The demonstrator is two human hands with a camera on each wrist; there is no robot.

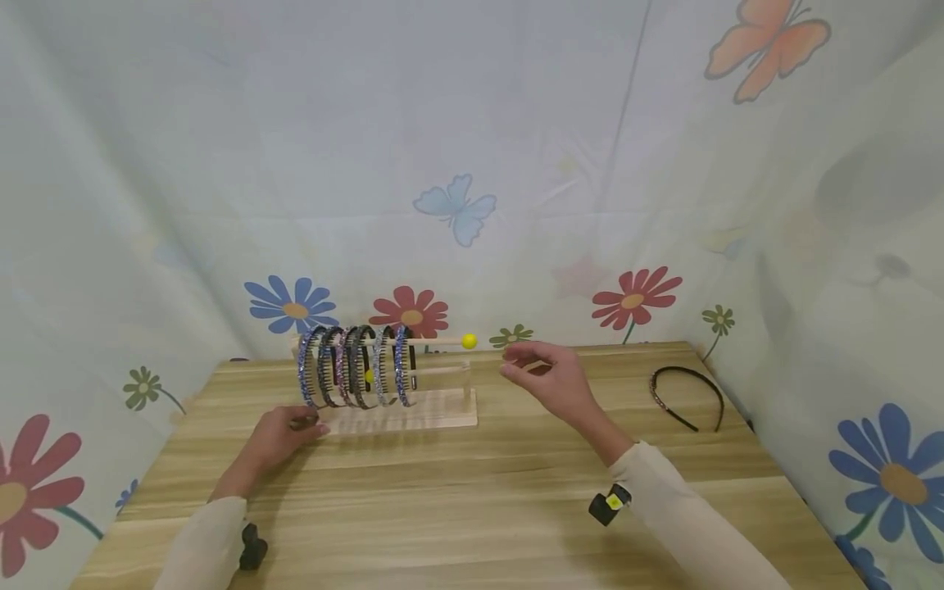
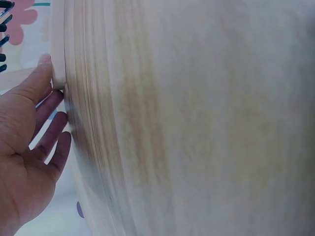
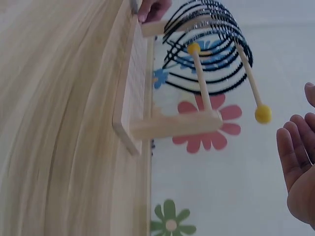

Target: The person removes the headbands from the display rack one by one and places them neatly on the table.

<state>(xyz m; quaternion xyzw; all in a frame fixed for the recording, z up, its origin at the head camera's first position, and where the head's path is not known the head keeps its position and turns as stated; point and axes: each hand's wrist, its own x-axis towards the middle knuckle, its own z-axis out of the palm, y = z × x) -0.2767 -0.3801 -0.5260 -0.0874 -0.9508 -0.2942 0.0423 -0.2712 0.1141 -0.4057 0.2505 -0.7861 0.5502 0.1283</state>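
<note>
A wooden headband stand (image 1: 442, 416) with yellow ball tips carries several glittery headbands (image 1: 401, 369) in blue, grey and pink on its upper rod. At the base's left end my left hand (image 1: 276, 438) grips the corner; the left wrist view shows the thumb along the base (image 2: 58, 44) and the index finger at its end. My right hand (image 1: 553, 381) hovers in the air just right of the rod's yellow ball (image 1: 469, 341), fingers gently bent and apart from the thumb. In the right wrist view that hand (image 3: 301, 169) holds nothing.
One loose dark headband (image 1: 654, 392) with a sequined section lies at the right side of the wooden table (image 1: 472, 508). Behind the table hangs a pale curtain (image 1: 332, 164) printed with flowers and butterflies. Each wrist wears a small black device.
</note>
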